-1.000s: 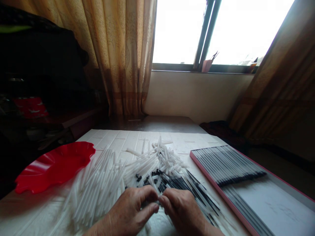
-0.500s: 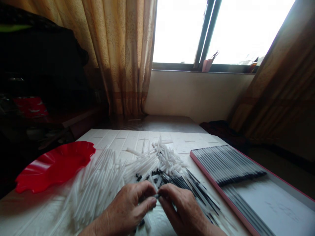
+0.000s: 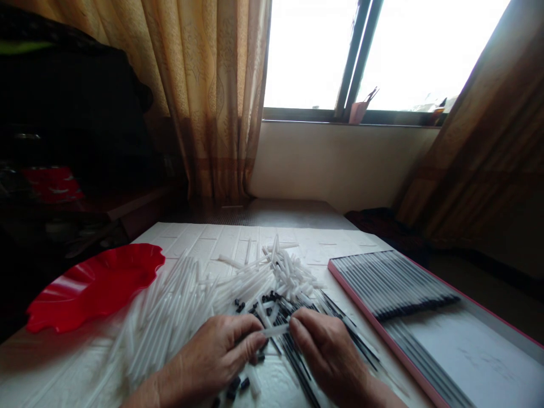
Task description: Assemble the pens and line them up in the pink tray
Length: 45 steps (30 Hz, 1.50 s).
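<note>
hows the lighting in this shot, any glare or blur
Head view throughout: the dark-framed glass window is blown out white, the left background sinks into near-black shadow, the wavy-rimmed red plastic dish carries pale glare, and the long translucent white plastic tubes beside it look smeared.

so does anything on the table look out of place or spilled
Nothing looks damaged or spilled. Mildly untidy: a few black caps lie scattered beside the left hand, apart from the cluster near the translucent tubes.

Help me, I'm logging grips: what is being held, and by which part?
A whitish tube: the left hand pinches it toward one end, the right hand toward the other; its tips are hidden.
</note>
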{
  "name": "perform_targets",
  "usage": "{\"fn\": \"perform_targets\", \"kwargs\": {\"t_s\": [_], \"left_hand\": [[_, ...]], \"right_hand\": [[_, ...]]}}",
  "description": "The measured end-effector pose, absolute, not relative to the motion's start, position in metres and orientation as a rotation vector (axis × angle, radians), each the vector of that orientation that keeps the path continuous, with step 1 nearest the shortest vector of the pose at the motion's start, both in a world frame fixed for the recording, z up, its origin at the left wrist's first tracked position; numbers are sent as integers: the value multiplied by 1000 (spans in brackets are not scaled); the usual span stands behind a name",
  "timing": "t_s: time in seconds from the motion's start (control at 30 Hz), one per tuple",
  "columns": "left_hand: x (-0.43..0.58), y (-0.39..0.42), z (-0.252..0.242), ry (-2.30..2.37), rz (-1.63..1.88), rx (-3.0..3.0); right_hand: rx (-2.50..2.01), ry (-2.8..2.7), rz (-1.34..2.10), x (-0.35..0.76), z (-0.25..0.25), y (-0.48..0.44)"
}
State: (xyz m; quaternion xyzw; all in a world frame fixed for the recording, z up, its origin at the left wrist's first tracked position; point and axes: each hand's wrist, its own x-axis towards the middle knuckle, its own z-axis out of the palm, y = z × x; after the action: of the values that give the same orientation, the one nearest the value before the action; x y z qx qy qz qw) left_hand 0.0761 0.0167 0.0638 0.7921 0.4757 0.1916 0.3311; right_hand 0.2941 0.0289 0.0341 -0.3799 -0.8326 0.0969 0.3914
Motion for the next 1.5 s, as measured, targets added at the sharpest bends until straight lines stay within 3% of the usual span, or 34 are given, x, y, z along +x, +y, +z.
{"fn": "perform_targets", "kwargs": {"t_s": [0.47,0.93,1.5], "left_hand": [[70,23,58,1250,583,2015],[70,25,58,1264,607,1985],[72,24,57,1261,652,2032]], "right_hand": [[-1041,-1916,679,298,23,38],[-972,-1843,676,298,23,40],[-973,-2024,197,299,32,38]]}}
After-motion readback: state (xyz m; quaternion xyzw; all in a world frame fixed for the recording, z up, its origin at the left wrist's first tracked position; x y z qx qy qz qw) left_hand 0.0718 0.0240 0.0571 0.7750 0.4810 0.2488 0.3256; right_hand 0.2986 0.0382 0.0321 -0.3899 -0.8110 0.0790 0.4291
